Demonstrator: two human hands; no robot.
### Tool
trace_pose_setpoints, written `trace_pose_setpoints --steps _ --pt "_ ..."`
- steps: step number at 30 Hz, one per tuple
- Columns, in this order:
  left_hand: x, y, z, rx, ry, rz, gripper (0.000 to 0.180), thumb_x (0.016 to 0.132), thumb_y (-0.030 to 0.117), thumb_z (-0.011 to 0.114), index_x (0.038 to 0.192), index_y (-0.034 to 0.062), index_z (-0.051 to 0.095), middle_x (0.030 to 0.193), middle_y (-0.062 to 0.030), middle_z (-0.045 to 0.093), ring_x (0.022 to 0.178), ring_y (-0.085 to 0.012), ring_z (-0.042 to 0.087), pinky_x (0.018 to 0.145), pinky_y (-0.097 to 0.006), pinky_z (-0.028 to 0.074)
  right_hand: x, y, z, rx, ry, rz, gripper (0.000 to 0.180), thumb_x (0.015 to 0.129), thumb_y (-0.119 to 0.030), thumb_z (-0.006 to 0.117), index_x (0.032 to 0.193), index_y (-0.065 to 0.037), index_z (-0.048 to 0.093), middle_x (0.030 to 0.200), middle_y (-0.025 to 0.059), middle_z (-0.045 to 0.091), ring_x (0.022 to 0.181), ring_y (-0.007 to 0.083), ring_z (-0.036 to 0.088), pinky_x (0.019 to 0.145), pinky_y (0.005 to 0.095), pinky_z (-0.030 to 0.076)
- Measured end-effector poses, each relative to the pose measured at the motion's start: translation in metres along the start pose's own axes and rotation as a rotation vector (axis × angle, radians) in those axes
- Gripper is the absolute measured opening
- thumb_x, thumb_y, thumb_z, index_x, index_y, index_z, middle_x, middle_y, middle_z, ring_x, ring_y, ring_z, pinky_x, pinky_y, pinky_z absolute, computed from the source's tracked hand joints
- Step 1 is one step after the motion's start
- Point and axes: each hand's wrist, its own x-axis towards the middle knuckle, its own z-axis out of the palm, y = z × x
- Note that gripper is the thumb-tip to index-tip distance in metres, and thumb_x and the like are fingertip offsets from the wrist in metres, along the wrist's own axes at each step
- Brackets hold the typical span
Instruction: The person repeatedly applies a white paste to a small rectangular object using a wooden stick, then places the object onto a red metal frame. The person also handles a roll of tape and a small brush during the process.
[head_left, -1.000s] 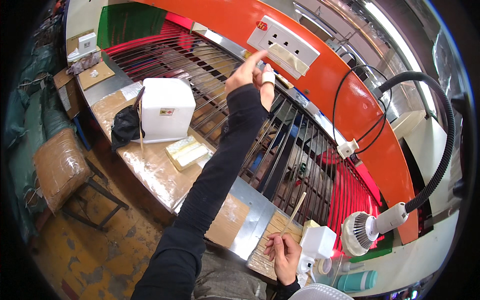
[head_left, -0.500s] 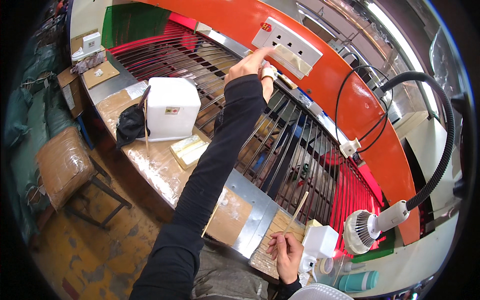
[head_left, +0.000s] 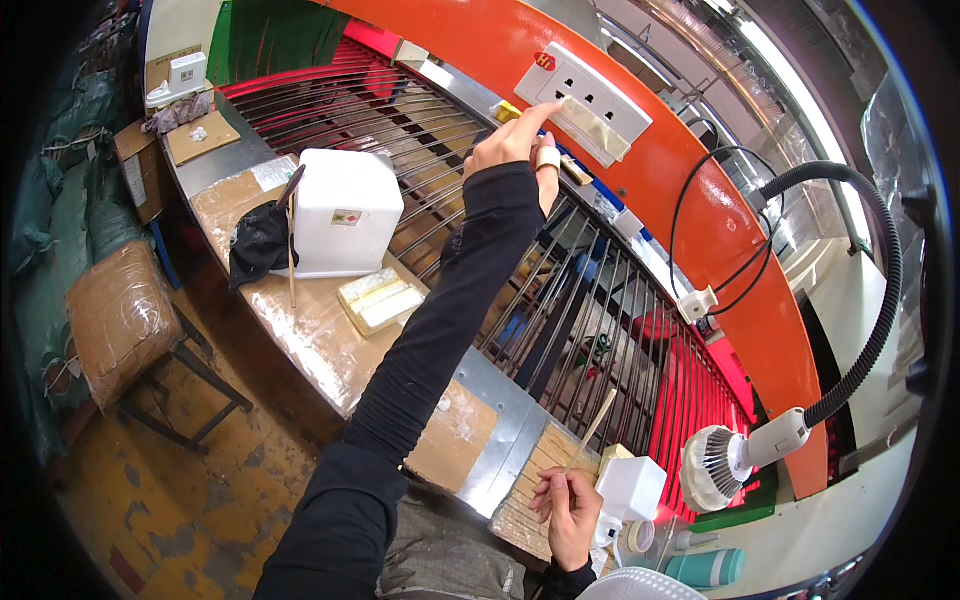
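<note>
My left hand (head_left: 512,145), in a black sleeve, is stretched across the metal bars to the orange panel. Its index finger reaches out to the end of a pale tape strip (head_left: 593,130) on the white socket plate (head_left: 580,90). Index finger and thumb are apart, and a white wrap (head_left: 548,157) circles the thumb; the other fingers are partly hidden. Low at the right, my right hand (head_left: 570,515) pinches a thin wooden stick (head_left: 597,424), which tilts up over a ridged wooden board (head_left: 540,470). Beside that hand stands a small white container (head_left: 635,487).
A large white box (head_left: 350,215), black cloth (head_left: 262,242) and pale yellow block (head_left: 380,300) sit on the worktop at left. A lamp on a flexible neck (head_left: 715,465) juts in at right, near a teal cup (head_left: 705,568). A wrapped stool (head_left: 125,320) stands on the floor.
The view has shifted slightly. My left hand has moved a little right and down, its index finger still at the tape strip; yellow and blue things show more behind it. My right hand keeps the stick.
</note>
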Motion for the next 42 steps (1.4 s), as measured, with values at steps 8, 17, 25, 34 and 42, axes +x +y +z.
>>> trace_pose_setpoints --steps 8,17,25,34,42 --pt "-0.005 -0.005 -0.004 0.093 0.07 0.08 0.039 0.091 0.012 0.064 0.127 0.0276 0.066 0.08 -0.005 0.067 0.07 -0.0269 0.068 0.065 -0.041 0.055 -0.002 -0.001 0.002 0.009 0.002 0.015 0.02 0.105 -0.012 0.056 0.103 0.004 0.068 0.078 0.0044 0.067 0.064 0.0084 0.062 0.054 0.0217 0.043" --pt "-0.002 -0.004 0.007 0.071 0.043 0.063 0.041 0.092 0.016 0.066 0.131 0.0283 0.065 0.079 -0.0047 0.066 0.066 -0.0263 0.066 0.063 -0.041 0.054 -0.002 0.003 -0.004 -0.024 0.013 0.007 0.019 0.104 -0.012 0.056 0.102 0.003 0.068 0.074 0.0039 0.066 0.064 0.009 0.062 0.056 0.022 0.044" --pt "-0.009 -0.004 -0.005 0.538 -0.077 0.142 0.066 0.085 0.01 0.067 0.142 0.0428 0.057 0.078 0.0001 0.06 0.066 -0.0257 0.068 0.061 -0.042 0.057 -0.004 0.005 -0.003 -0.009 0.0 0.018 0.021 0.104 -0.014 0.057 0.103 0.004 0.068 0.077 0.0047 0.066 0.065 0.0099 0.064 0.056 0.0223 0.044" --pt "-0.005 -0.005 -0.005 0.236 0.084 0.21 0.05 0.084 0.012 0.07 0.129 0.0333 0.071 0.078 -0.0009 0.062 0.066 -0.0244 0.067 0.061 -0.039 0.055 -0.007 0.003 -0.007 -0.005 0.026 0.018 0.022 0.104 -0.014 0.057 0.101 0.004 0.068 0.078 0.0047 0.066 0.065 0.0092 0.063 0.056 0.0222 0.044" --pt "-0.006 -0.006 0.009 0.234 0.098 0.199 0.05 0.086 0.01 0.067 0.132 0.0298 0.069 0.078 -0.0026 0.064 0.065 -0.025 0.067 0.061 -0.039 0.054 -0.008 0.004 -0.01 0.011 0.04 0.028 0.022 0.105 -0.014 0.056 0.101 0.005 0.068 0.078 0.0049 0.066 0.065 0.0098 0.064 0.057 0.0226 0.046"
